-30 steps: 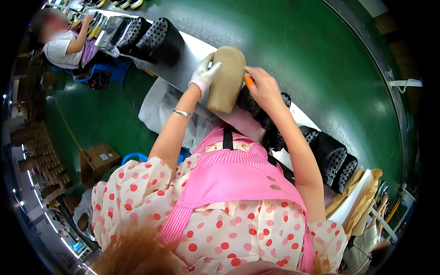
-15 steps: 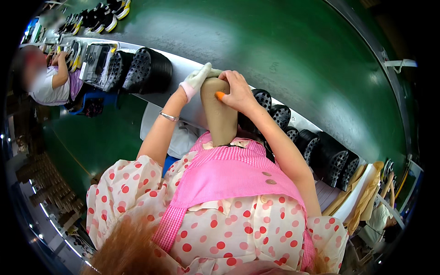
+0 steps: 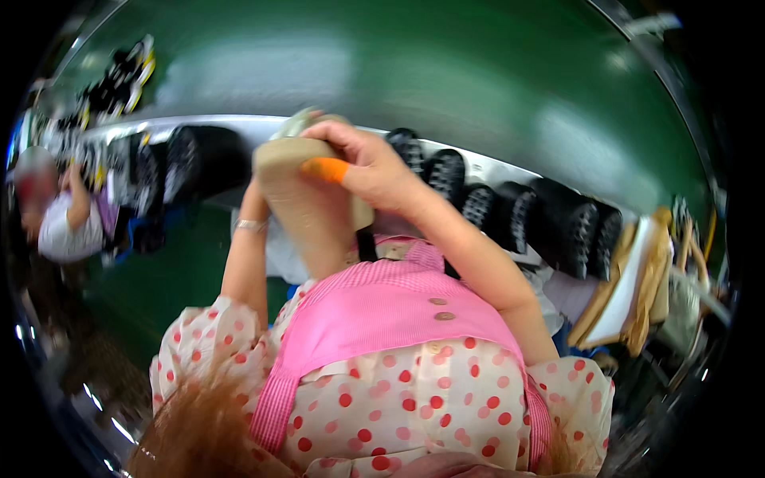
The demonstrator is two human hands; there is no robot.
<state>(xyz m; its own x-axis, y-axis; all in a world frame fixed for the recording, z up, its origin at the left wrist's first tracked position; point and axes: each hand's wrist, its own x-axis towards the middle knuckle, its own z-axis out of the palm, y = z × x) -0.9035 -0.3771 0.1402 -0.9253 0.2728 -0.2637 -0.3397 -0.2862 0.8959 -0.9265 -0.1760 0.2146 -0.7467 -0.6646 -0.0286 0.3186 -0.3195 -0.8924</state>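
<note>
Head view: the fingers of the right hand [image 3: 368,166] gripped a tan sole-shaped piece [image 3: 299,199].
From where I stood, its thumb, in an orange cover [image 3: 325,169], lay on the near face while the other fingers reached over the upper end. The left hand [image 3: 296,122], in a pale glove, was mostly hidden behind the piece, so I couldn't tell how its fingers were set. The piece slanted before the pink apron [image 3: 398,311], near the bench [image 3: 259,127]. Further out, black pieces [image 3: 445,174] stood in a row to the right, a bigger black stack [image 3: 207,163] to the left, and a co-worker [image 3: 72,227] beyond it.
</note>
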